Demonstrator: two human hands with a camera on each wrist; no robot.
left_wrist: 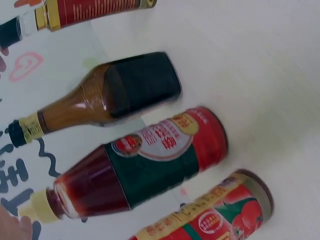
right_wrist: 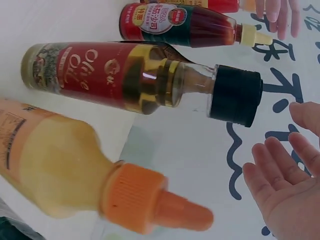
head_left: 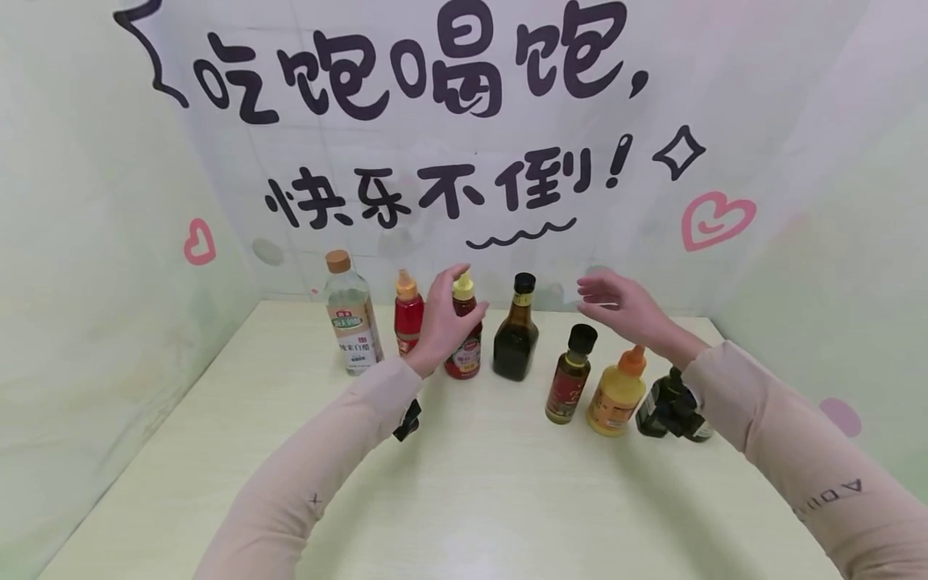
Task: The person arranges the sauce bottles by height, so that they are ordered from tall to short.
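My left hand (head_left: 442, 322) hovers by a ketchup bottle (head_left: 464, 358) with a yellow cap, thumb and fingers spread apart. In the left wrist view a fingertip is close to that bottle's yellow cap (left_wrist: 37, 206); whether it touches is unclear. Partly behind this hand stands a red squeeze bottle (head_left: 409, 314) with an orange cap. My right hand (head_left: 631, 310) is raised with loosely bent fingers, holding nothing. Below it are an olive oil bottle (right_wrist: 95, 75) with a black cap and a yellow squeeze bottle (right_wrist: 55, 160) with an orange nozzle.
A clear white vinegar bottle (head_left: 351, 330) stands at the back left of the pale table (head_left: 478, 499). Between the hands is a dark brown sauce bottle (head_left: 515, 342). Dark bottles (head_left: 656, 403) stand at the right, partly hidden by the right wrist's camera. A printed backdrop (head_left: 406, 145) rises behind.
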